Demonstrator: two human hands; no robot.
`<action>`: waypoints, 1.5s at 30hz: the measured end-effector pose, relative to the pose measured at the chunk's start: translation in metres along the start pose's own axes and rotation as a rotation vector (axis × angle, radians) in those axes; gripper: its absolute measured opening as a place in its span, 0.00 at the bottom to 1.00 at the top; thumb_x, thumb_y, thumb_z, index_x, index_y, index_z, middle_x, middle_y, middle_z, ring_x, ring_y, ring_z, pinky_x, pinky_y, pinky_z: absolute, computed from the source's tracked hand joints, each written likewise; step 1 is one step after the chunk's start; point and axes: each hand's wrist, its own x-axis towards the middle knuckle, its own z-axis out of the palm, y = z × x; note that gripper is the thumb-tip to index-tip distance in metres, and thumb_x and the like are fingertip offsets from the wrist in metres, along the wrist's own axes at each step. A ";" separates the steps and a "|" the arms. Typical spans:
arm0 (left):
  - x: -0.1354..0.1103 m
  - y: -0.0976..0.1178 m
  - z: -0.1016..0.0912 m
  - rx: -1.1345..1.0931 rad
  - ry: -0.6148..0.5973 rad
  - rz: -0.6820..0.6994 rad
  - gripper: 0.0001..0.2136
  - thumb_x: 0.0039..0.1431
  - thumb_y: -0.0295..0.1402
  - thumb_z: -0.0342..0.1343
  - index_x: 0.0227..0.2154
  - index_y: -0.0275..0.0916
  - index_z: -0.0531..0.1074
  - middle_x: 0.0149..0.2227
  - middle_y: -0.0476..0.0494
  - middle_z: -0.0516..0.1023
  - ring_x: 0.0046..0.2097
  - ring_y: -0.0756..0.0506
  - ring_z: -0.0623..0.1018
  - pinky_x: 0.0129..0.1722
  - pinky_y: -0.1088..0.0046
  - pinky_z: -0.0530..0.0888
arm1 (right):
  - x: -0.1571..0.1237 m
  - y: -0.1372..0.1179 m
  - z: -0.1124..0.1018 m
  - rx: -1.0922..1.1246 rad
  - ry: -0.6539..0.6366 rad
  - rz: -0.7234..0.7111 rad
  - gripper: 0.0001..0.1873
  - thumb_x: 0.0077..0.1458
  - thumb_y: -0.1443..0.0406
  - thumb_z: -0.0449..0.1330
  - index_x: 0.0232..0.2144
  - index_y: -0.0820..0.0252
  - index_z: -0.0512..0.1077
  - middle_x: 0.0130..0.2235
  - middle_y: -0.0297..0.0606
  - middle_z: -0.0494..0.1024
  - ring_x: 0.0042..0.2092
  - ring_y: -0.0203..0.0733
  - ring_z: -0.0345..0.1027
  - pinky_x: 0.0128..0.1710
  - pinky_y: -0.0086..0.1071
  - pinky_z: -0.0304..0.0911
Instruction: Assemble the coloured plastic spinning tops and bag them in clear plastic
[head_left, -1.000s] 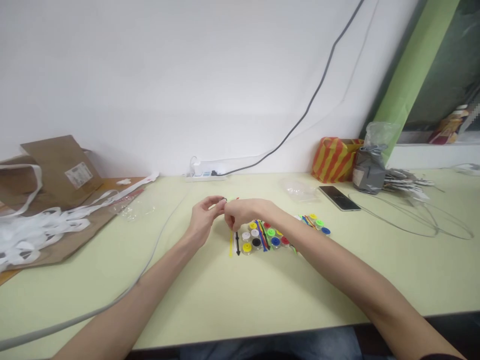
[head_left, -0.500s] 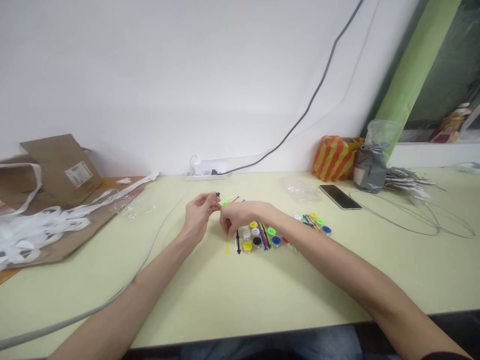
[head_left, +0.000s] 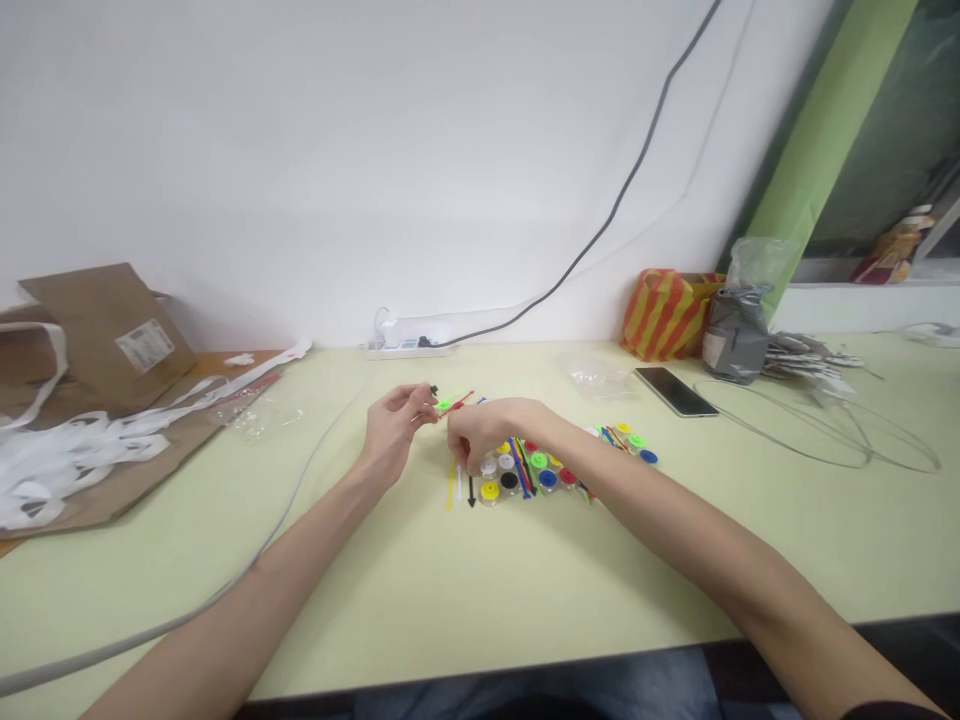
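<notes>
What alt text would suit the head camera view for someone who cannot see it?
A person's left hand pinches thin green and red plastic strips above a pale green table, right hand close beside, over a cluster of small round coloured plastic caps.

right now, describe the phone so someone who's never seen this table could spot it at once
Start at the pale green table and look toward its back right, where an orange-and-yellow striped bag stands by the wall. Just in front of it, lying flat beside a clear plastic bag, is the phone: the only dark, glossy rectangular slab there.
</notes>
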 end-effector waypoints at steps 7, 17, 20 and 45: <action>0.000 0.000 0.000 -0.014 -0.008 -0.005 0.21 0.46 0.46 0.73 0.33 0.33 0.76 0.31 0.42 0.77 0.28 0.49 0.75 0.35 0.68 0.74 | -0.021 0.006 -0.017 0.109 0.137 -0.152 0.04 0.49 0.70 0.67 0.31 0.65 0.79 0.29 0.31 0.78 0.30 0.33 0.67 0.29 0.25 0.58; -0.010 0.005 0.013 -0.072 -0.199 -0.106 0.20 0.49 0.41 0.72 0.40 0.32 0.77 0.38 0.35 0.81 0.44 0.40 0.81 0.52 0.61 0.75 | -0.075 0.017 -0.047 0.394 0.741 -0.408 0.07 0.53 0.64 0.66 0.29 0.64 0.75 0.50 0.43 0.77 0.48 0.39 0.70 0.44 0.30 0.64; -0.012 0.003 0.015 -0.058 -0.193 -0.112 0.21 0.49 0.41 0.72 0.40 0.32 0.77 0.38 0.33 0.82 0.44 0.39 0.82 0.52 0.61 0.76 | -0.058 0.033 -0.041 0.340 0.624 -0.330 0.06 0.53 0.65 0.65 0.31 0.65 0.77 0.40 0.40 0.80 0.40 0.37 0.72 0.39 0.29 0.65; -0.014 -0.001 0.010 -0.002 -0.259 -0.147 0.19 0.50 0.40 0.72 0.40 0.35 0.77 0.41 0.36 0.82 0.45 0.38 0.82 0.57 0.56 0.73 | -0.039 0.110 -0.018 0.330 0.449 -0.042 0.08 0.56 0.65 0.62 0.36 0.66 0.75 0.36 0.41 0.80 0.34 0.35 0.70 0.34 0.26 0.63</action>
